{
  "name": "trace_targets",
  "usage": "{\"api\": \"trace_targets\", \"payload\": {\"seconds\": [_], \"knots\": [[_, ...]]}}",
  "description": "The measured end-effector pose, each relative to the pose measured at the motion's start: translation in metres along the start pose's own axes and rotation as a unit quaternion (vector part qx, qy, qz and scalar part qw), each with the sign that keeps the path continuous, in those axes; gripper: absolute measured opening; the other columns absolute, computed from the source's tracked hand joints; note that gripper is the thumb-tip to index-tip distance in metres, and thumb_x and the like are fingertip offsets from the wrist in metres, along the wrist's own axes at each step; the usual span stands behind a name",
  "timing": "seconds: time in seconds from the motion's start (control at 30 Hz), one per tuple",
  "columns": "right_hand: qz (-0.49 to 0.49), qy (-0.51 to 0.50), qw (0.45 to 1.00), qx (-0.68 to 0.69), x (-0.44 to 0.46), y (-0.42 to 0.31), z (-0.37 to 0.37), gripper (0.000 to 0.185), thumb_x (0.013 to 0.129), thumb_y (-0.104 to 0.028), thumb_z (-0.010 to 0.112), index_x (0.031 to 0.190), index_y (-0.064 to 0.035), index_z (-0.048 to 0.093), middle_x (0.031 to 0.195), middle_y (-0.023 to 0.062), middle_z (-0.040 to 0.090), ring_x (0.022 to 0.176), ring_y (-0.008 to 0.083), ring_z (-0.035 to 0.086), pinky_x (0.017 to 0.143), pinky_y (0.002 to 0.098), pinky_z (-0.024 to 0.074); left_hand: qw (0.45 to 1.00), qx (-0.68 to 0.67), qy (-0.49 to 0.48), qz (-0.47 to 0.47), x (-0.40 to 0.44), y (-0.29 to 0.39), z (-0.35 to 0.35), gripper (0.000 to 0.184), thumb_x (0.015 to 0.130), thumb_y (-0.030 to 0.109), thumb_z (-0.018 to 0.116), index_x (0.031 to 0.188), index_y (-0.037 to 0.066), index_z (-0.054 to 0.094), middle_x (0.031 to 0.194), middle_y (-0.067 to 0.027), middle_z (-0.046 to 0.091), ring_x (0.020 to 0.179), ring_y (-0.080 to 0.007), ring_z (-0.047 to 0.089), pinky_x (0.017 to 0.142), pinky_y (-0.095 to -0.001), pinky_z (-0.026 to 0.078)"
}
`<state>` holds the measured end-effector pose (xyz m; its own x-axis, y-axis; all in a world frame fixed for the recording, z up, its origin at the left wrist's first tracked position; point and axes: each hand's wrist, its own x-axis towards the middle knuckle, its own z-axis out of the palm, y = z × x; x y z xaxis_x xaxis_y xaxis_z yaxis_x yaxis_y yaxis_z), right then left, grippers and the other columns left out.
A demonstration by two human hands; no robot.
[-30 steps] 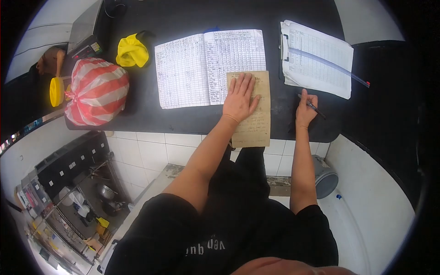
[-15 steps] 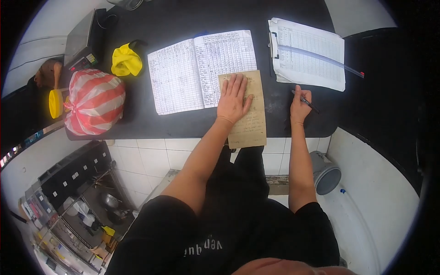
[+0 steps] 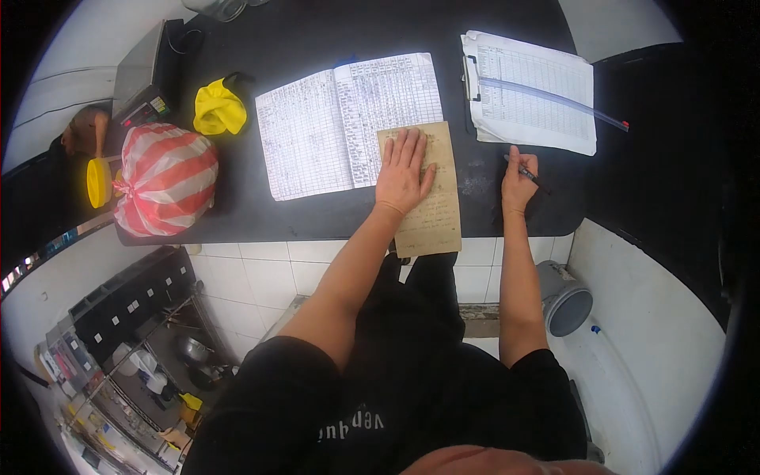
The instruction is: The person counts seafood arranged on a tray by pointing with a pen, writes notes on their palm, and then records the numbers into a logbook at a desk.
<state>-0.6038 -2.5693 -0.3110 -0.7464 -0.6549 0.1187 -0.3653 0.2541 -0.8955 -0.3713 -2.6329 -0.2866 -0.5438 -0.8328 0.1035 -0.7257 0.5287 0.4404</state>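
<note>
My left hand (image 3: 402,176) lies flat, fingers stretched out, on a brown sheet of paper (image 3: 431,218) with handwriting on it. That sheet covers the lower right corner of an open notebook (image 3: 305,131) filled with rows of writing, and its near end hangs past the table edge. To the right, my right hand (image 3: 519,184) rests on the black table (image 3: 479,178) with its fingers closed around a dark pen (image 3: 535,179). Above it lies a clipboard (image 3: 473,79) with printed sheets (image 3: 538,95), crossed by a clear plastic strip (image 3: 554,100) with a red end.
A red-and-white striped bag (image 3: 166,180), a yellow cloth-like item (image 3: 219,107) and a scale (image 3: 141,79) stand at the left. Beside the bag is a yellow lid (image 3: 98,182). Below are a grey bucket (image 3: 568,305) on the right and a cluttered rack (image 3: 150,340) on the left.
Both hands hold nearly the same places, the left on the brown paper and the right around the pen. The view has shifted very slightly.
</note>
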Motion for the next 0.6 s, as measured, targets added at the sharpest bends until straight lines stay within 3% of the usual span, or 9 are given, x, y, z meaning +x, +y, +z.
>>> {"api": "trace_targets", "payload": {"seconds": [0.37, 0.6], "knots": [[0.002, -0.001, 1.000, -0.002, -0.0003, -0.0041, 0.0015, 0.035, 0.092, -0.029, 0.065, 0.073, -0.0039, 0.050, 0.066, -0.0003, 0.054, 0.061, 0.0064, 0.047, 0.057, 0.0232, 0.0403, 1.000, -0.002, -0.008, 0.000, -0.0002, -0.0006, -0.0017, 0.058, 0.093, 0.035, 0.047, 0.139, 0.000, 0.040, 0.146, -0.0155, 0.036, 0.140, -0.0325, 0.026, 0.114, -0.0492, 0.020], [0.007, -0.004, 1.000, -0.006, -0.0009, -0.0032, 0.0003, 0.034, 0.092, -0.029, 0.065, 0.075, -0.0041, 0.049, 0.068, 0.0000, 0.053, 0.066, 0.0077, 0.049, 0.063, 0.0237, 0.0427, 1.000, 0.000, -0.003, 0.003, -0.0009, -0.0014, -0.0005, 0.059, 0.092, 0.034, 0.048, 0.139, 0.000, 0.040, 0.145, -0.0156, 0.037, 0.140, -0.0327, 0.026, 0.114, -0.0489, 0.020]]}}
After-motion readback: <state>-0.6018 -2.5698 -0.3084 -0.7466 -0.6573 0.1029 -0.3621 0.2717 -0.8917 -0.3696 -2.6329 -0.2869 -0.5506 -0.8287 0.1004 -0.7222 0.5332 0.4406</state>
